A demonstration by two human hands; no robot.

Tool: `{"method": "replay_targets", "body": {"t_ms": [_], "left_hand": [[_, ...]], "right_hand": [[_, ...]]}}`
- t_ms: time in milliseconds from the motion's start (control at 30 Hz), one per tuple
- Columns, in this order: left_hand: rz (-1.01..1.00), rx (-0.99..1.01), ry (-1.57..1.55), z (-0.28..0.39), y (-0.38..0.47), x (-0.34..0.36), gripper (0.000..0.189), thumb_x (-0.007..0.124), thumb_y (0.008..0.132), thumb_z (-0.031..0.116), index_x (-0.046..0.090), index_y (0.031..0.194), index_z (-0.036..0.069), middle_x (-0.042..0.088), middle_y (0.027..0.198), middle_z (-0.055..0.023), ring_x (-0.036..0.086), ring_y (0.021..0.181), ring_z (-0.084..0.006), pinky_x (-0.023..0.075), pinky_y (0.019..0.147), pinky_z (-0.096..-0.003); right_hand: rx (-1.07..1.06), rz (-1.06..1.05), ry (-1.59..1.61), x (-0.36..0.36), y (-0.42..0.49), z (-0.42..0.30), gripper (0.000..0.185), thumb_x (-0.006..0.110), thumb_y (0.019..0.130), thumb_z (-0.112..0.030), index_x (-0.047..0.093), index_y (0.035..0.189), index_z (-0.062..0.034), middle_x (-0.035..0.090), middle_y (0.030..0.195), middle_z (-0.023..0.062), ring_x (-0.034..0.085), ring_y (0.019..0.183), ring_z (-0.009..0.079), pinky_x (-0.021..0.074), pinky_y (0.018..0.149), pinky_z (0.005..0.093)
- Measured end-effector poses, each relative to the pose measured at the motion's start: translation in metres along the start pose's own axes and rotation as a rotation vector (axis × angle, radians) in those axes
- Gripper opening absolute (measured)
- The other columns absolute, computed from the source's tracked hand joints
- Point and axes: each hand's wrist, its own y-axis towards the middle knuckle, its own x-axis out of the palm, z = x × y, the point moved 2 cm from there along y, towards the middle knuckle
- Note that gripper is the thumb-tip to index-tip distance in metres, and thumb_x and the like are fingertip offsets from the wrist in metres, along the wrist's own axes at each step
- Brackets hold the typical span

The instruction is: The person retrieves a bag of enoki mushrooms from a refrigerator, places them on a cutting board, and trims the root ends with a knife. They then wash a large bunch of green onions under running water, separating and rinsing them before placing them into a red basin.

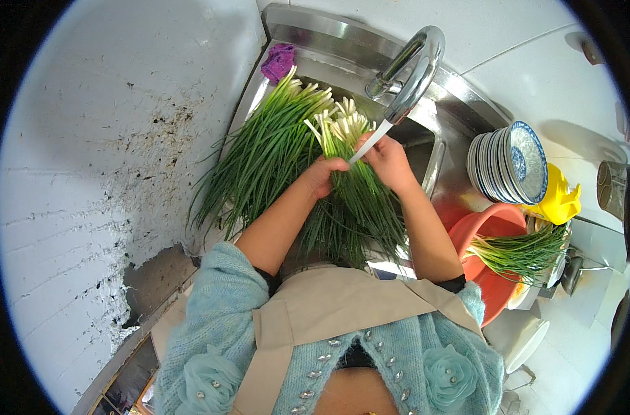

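Observation:
My left hand [322, 175] and my right hand [387, 160] both grip a bunch of long thin green onions or chives [341, 142] over the sink. A stream of water [369, 141] runs from the curved chrome faucet [424, 67] onto the bunch between my hands. The white ends point toward the faucet, and the green leaves hang toward my apron. Left of it, a larger pile of the same greens [263, 140] lies across the sink's left side, its leaf tips near the wall.
A stainless steel sink [434, 166] surrounds the greens. Stacked blue-and-white bowls [507, 163] stand to the right, beside a yellow plastic container [561, 197]. Nearer me, a red plastic basin [488, 290] holds more greens [522, 251]. A purple cloth [278, 62] lies in the back left corner, beside a peeling wall [138, 155].

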Motion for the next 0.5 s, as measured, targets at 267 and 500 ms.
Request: {"method": "replay_targets", "body": {"t_ms": [267,500], "left_hand": [[-0.121,-0.024,-0.037,-0.012,0.01,-0.015,0.044,0.059,0.066,0.017,0.058,0.106,-0.003,0.063,0.101,-0.0155,0.062,0.091,-0.0288,0.0481,0.084,-0.0421],[-0.147,-0.052,-0.091,-0.01,0.012,-0.021,0.047,0.056,0.067,0.02,0.057,0.107,-0.006,0.063,0.102,-0.0178,0.061,0.093,-0.0314,0.0461,0.087,-0.0433]], "right_hand": [[0.187,-0.161,0.708,-0.075,-0.008,0.009,0.008,0.058,0.088,-0.011,0.058,0.093,-0.0042,0.061,0.078,0.0013,0.058,0.072,0.0088,0.047,0.067,0.0218],[-0.055,0.194,-0.901,-0.061,-0.02,0.061,0.031,0.062,0.077,-0.002,0.059,0.107,-0.0076,0.059,0.097,0.0112,0.06,0.08,0.0226,0.0491,0.076,0.0307]]}}
